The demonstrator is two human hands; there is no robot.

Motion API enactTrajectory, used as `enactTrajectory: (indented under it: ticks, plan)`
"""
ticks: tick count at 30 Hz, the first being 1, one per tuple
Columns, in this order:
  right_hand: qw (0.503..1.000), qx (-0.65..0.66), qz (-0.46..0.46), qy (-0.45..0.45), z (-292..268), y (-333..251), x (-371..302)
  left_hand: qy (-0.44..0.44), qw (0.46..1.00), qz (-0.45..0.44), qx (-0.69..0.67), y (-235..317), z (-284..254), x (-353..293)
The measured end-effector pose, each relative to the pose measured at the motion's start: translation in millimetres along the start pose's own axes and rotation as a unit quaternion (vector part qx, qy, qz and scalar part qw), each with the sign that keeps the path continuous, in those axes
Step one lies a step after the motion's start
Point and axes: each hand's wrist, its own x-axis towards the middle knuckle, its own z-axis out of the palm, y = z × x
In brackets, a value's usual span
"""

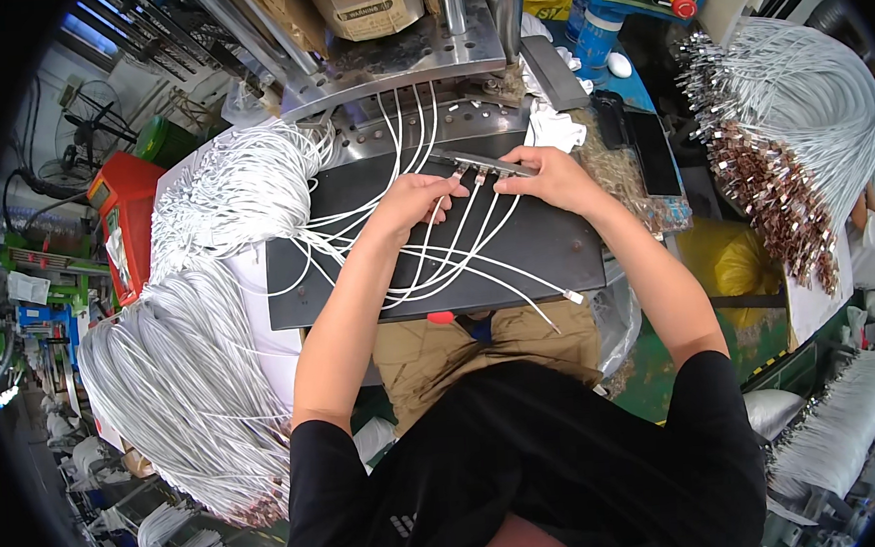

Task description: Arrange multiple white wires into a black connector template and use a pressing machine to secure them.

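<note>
A grey metal bar (489,162) lies tilted above the black work board (358,290), with several white cables (475,216) running down from its lower edge. My right hand (555,179) grips the bar's right end between thumb and fingers. At the bar's left part, my left hand (415,201) is closed in a pinch on a white cable, beside its small connector end. Other connector ends (480,179) sit side by side along the bar. Loose cables cross the board below my hands, one ending in a white plug (572,296).
A steel press plate (395,73) with posts stands beyond the board. To the left lie large bundles of white cable (178,375); another bundle (798,101) hangs at the right. A phone-like black slab (656,153) and a control box with a red button (682,4) are at far right.
</note>
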Motion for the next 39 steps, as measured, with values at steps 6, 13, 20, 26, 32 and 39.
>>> enactTrajectory:
  ticks: [6, 13, 20, 26, 32, 39]
  plan:
    - [0.997, -0.073, 0.006, 0.002, 2.0, -12.3, -2.7, 0.007, 0.999, 0.042, 0.015, -7.5, 5.5, 1.5]
    - [0.944, -0.314, -0.082, 0.063, -2.0, -30.6, 17.8, 0.191, 0.909, 0.148, 0.34, 22.0, 1.4, -24.1]
    - [0.848, -0.335, -0.265, 0.315, -10.8, -17.1, 185.4, 0.187, 0.97, 0.146, -0.052, 45.5, -34.5, 44.5]
    - [0.879, -0.292, -0.246, 0.286, -2.0, -29.3, 222.2, 0.115, 0.988, 0.087, -0.057, 36.1, -40.7, -2.9]
    - [0.905, -0.265, -0.2, 0.268, -23.9, -38.4, 223.2, 0.247, 0.898, 0.344, 0.119, 64.3, -85.3, -104.8]
    - [0.932, -0.249, -0.193, 0.179, 11.1, -37.0, 149.2, 0.625, 0.625, 0.001, 0.468, -8.1, -243.6, -165.1]
